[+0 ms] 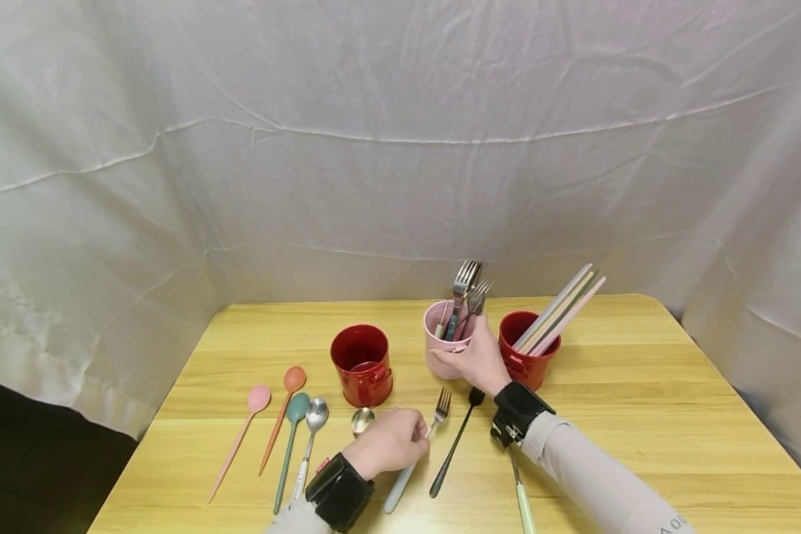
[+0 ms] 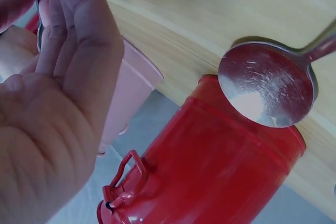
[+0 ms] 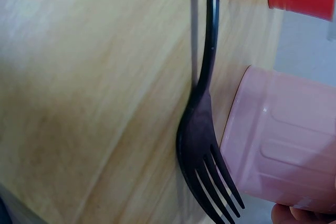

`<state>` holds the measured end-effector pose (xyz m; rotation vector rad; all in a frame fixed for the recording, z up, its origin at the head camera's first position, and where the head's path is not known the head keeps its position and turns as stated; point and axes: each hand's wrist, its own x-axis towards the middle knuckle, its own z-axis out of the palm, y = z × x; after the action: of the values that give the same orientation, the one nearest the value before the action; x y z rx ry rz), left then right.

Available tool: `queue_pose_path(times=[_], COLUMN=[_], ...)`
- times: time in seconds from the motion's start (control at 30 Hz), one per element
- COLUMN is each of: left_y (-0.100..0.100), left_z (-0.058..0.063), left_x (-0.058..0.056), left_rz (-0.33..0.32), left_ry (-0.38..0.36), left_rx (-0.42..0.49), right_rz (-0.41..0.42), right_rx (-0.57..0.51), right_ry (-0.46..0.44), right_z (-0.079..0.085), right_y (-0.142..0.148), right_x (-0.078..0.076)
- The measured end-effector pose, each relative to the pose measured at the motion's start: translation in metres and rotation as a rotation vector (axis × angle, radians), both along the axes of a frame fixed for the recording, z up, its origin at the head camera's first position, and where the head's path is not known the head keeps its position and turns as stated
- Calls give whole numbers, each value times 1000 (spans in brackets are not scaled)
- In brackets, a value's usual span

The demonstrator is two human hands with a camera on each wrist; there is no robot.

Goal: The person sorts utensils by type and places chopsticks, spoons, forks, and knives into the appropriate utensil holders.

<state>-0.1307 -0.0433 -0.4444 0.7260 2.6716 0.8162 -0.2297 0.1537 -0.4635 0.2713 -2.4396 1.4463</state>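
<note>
My left hand (image 1: 390, 441) pinches a fork with a light-blue handle (image 1: 399, 489) near its neck, tines pointing away from me. In the left wrist view, thumb and fingers meet around the fork's thin metal neck (image 2: 37, 1). My right hand (image 1: 477, 361) grips the side of a pink bucket (image 1: 438, 361), thumb across its front and fingers by the rim. Several forks (image 1: 466, 278) stand in that bucket, tines up. A black fork (image 3: 199, 129) lies on the table just in front of it. Beside the left hand is a metal spoon (image 2: 268, 85).
An upright red bucket (image 1: 363, 382) stands to the left. Another red bucket (image 1: 527, 371) at the right holds several straight sticks (image 1: 564, 311). Spoons in pink (image 1: 259, 398), orange (image 1: 294, 379), teal (image 1: 298, 407) and silver (image 1: 317, 415) lie left. A green-handled utensil (image 1: 524, 508) lies under the right forearm.
</note>
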Motion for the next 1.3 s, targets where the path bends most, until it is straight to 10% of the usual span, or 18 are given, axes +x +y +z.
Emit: queue_pose_path(times=[1.3], left_y=[4], left_z=[33], left_x=[-22], left_rz=[181], left_ry=[330], left_rx=[453], right_rz=[42], right_rx=[-13], right_ry=[59], right_z=[-4], right_y=[3], right_x=[-2])
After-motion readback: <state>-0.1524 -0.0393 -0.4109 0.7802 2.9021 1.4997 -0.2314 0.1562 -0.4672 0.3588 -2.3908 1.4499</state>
